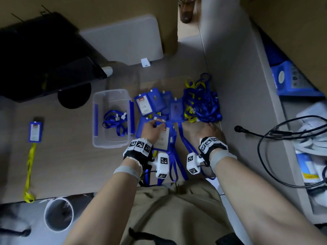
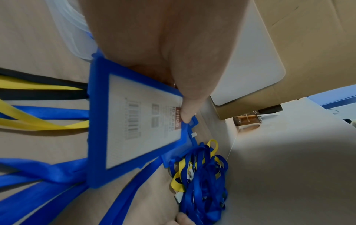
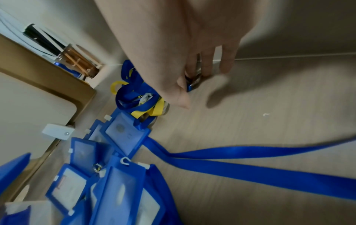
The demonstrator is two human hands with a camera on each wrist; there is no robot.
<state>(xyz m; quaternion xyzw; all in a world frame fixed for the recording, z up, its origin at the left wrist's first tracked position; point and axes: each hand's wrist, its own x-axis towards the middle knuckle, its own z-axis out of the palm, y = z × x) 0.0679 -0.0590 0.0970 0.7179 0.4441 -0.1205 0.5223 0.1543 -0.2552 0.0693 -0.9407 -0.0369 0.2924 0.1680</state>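
My left hand point(image 1: 157, 123) grips the top edge of a blue badge holder point(image 1: 163, 138) with a white ID card in it; the thumb presses near its slot in the left wrist view, on the badge holder point(image 2: 134, 129). Blue lanyard straps point(image 1: 184, 149) trail from under it toward me. My right hand point(image 1: 209, 129) lies at the near edge of a tangled pile of blue and yellow lanyards point(image 1: 201, 103). In the right wrist view the right hand point(image 3: 187, 89) pinches a small metal lanyard clip point(image 3: 191, 85) between thumb and forefinger. Several more blue holders point(image 1: 155, 101) lie fanned out behind.
A clear plastic box point(image 1: 99, 138) left of the holders contains blue lanyards. A badge on a yellow lanyard point(image 1: 35, 131) lies far left. A black cable point(image 1: 265, 138) loops at the right. A grey pad point(image 1: 123, 38) and a black bag point(image 1: 44, 59) sit behind; a white cup point(image 1: 58, 214) stands below the table edge.
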